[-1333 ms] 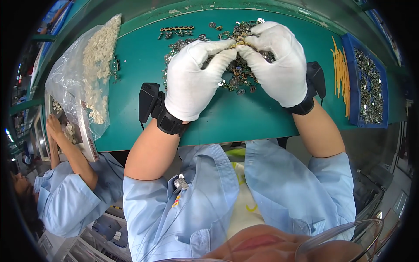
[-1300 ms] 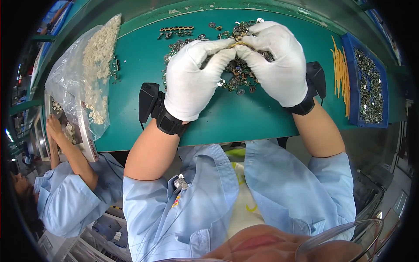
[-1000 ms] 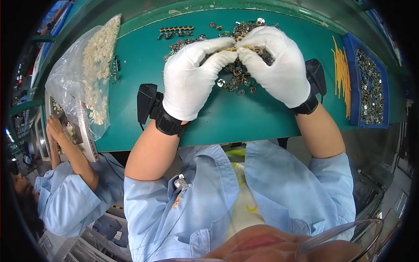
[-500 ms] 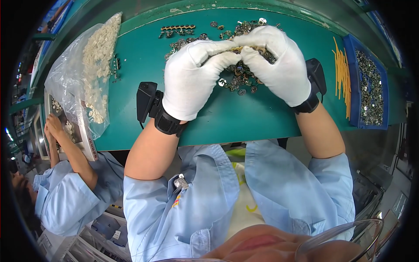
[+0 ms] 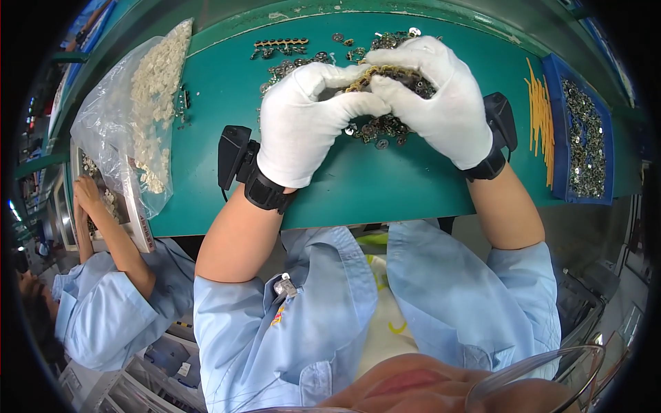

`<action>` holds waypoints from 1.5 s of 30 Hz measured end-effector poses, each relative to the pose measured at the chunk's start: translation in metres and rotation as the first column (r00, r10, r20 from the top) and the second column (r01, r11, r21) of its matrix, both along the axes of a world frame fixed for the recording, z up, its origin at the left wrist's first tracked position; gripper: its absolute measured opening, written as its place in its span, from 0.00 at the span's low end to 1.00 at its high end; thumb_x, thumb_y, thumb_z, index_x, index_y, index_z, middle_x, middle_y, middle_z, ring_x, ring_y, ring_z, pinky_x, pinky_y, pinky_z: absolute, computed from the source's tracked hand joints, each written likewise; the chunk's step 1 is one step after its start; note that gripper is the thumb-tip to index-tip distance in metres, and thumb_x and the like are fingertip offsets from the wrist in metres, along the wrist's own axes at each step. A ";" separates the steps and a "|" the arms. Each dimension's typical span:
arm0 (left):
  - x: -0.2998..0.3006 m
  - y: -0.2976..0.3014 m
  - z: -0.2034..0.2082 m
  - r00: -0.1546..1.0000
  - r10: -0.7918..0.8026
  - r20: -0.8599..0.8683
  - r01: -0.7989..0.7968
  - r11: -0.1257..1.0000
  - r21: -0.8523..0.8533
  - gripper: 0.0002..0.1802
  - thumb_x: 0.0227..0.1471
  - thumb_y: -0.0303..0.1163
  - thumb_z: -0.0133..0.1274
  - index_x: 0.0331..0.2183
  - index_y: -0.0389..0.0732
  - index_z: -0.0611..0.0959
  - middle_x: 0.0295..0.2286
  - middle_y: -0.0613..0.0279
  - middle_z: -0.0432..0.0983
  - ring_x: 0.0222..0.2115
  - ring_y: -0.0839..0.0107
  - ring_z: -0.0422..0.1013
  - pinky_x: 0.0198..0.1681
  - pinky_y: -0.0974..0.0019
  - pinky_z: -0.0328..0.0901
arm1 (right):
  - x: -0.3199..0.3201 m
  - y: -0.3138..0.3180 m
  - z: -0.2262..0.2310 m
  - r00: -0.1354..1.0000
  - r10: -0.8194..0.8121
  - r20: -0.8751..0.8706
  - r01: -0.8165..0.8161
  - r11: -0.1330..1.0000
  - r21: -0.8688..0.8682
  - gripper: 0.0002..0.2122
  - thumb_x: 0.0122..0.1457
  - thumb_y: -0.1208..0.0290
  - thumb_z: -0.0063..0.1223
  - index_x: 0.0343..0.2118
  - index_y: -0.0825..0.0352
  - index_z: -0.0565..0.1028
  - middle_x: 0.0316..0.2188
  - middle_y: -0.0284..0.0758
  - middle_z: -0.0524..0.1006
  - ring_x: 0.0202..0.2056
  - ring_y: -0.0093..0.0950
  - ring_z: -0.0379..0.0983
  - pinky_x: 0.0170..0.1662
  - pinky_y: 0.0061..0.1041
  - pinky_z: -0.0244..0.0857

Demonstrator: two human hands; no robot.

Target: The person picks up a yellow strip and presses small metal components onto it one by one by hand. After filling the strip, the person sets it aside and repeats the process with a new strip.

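My left hand (image 5: 303, 122) and my right hand (image 5: 444, 103), both in white gloves, meet over the middle of the table. Between their fingers is a yellowish strip (image 5: 385, 70) with small dark metal parts along it; both hands are closed on it. Thumbs press close together on the near side, and fingers hide much of the strip. Beneath and around the hands spreads a pile of small round metal parts (image 5: 377, 131). A similar strip (image 5: 281, 43) with metal parts lies beyond my left hand.
At the right edge stands a blue tray (image 5: 561, 158) of small metal parts, with several bare yellow strips (image 5: 540, 124) beside it. A clear plastic bag (image 5: 103, 124) of cream-coloured pieces lies left. Further left, a co-worker's hands (image 5: 86, 196) are over a box (image 5: 141, 230).
My fingers have shifted on the strip, and more of it shows between them. My left thumb has moved right, toward the right thumb. The right thumb has drawn slightly left.
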State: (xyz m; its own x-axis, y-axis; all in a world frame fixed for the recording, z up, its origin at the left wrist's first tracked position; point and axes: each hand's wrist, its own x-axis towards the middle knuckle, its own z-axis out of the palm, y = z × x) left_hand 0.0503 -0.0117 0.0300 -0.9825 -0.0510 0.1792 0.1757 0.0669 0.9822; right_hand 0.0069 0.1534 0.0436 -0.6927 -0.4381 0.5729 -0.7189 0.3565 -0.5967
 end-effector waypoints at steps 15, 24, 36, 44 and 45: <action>-0.002 0.005 -0.007 0.998 -0.029 -0.057 0.024 0.996 -0.082 0.09 0.40 0.27 0.62 0.30 0.37 0.84 0.23 0.62 0.76 0.25 0.75 0.70 0.30 0.74 0.64 | 0.003 0.005 -0.014 0.959 -0.091 -0.269 0.106 0.994 0.039 0.10 0.42 0.81 0.61 0.27 0.68 0.70 0.24 0.37 0.71 0.25 0.31 0.69 0.30 0.26 0.62; -0.006 -0.005 -0.010 0.975 -0.084 -0.208 0.008 0.940 -0.341 0.09 0.42 0.27 0.61 0.31 0.37 0.83 0.23 0.63 0.77 0.25 0.75 0.72 0.30 0.74 0.64 | -0.011 0.007 -0.018 0.989 0.103 -0.106 -0.101 0.995 0.026 0.07 0.45 0.81 0.58 0.30 0.68 0.75 0.26 0.37 0.75 0.26 0.31 0.71 0.31 0.26 0.64; -0.004 -0.002 -0.006 0.950 -0.144 0.277 0.113 0.986 0.124 0.08 0.44 0.24 0.59 0.31 0.33 0.82 0.26 0.65 0.78 0.26 0.83 0.69 0.31 0.78 0.63 | 0.008 -0.005 -0.012 0.886 -0.116 -0.450 0.215 0.961 0.175 0.09 0.36 0.77 0.60 0.24 0.65 0.73 0.11 0.34 0.63 0.14 0.35 0.61 0.20 0.33 0.55; 0.002 0.003 -0.005 0.944 -0.192 0.267 0.110 0.950 0.294 0.11 0.48 0.24 0.57 0.36 0.32 0.80 0.31 0.65 0.77 0.30 0.82 0.69 0.35 0.78 0.63 | 0.009 -0.003 -0.007 0.915 -0.138 -0.380 0.194 0.975 0.112 0.10 0.32 0.79 0.58 0.22 0.66 0.73 0.10 0.34 0.60 0.13 0.36 0.58 0.19 0.35 0.51; 0.003 0.004 -0.007 0.944 -0.197 0.263 0.118 0.950 0.288 0.11 0.48 0.24 0.57 0.36 0.32 0.80 0.31 0.65 0.77 0.30 0.82 0.69 0.35 0.78 0.63 | 0.009 -0.003 -0.008 0.912 -0.146 -0.384 0.201 0.974 0.105 0.10 0.32 0.79 0.58 0.22 0.66 0.73 0.10 0.34 0.60 0.13 0.36 0.58 0.19 0.35 0.51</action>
State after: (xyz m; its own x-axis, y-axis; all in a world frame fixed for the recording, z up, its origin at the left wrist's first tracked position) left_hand 0.0529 -0.0081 0.0234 -0.9889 0.1018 -0.1084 -0.1277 -0.2072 0.9699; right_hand 0.0161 0.1501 0.0361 -0.5140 -0.4246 0.7453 -0.7979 0.5556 -0.2337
